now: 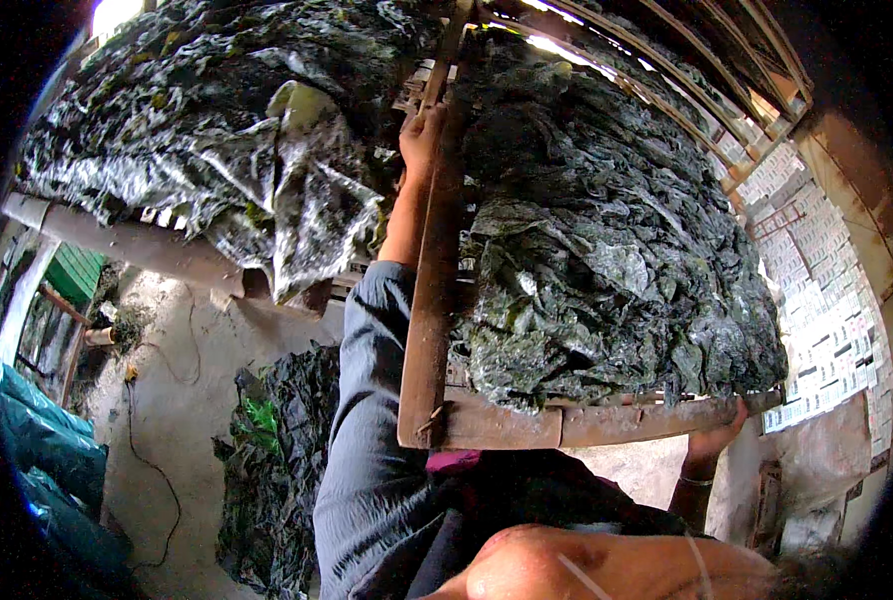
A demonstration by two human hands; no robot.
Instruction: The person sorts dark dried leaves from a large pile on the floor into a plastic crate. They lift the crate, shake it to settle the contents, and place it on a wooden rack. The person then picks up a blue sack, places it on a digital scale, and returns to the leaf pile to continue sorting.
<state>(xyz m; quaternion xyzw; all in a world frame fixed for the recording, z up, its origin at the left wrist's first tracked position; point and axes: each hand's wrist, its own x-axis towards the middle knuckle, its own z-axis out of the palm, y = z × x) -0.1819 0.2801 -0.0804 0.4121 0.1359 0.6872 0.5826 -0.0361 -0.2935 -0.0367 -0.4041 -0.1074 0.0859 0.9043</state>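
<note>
A rack with split-bamboo rails (503,426) stands before me, bearing a thick layer of dark green, crinkled leaves or leaf-like sheets (611,247). My left hand (422,135) is closed around the long side rail (433,322) near its far part. At the near right corner, my right hand (719,436) grips the front rail; its fingers are partly hidden by the rail. Left of my left arm, a second layer of the same dark leaves (191,150) lies over another rack with a round, pale pole (131,244) at its near edge.
Dark leaves with a bright green piece (260,424) lie on the concrete floor (154,405) at lower left. A thin cable (173,480) runs there beside teal plastic bags (56,480). Wooden slats (686,97) rise at upper right, near a wall covered with printed sheets (821,300).
</note>
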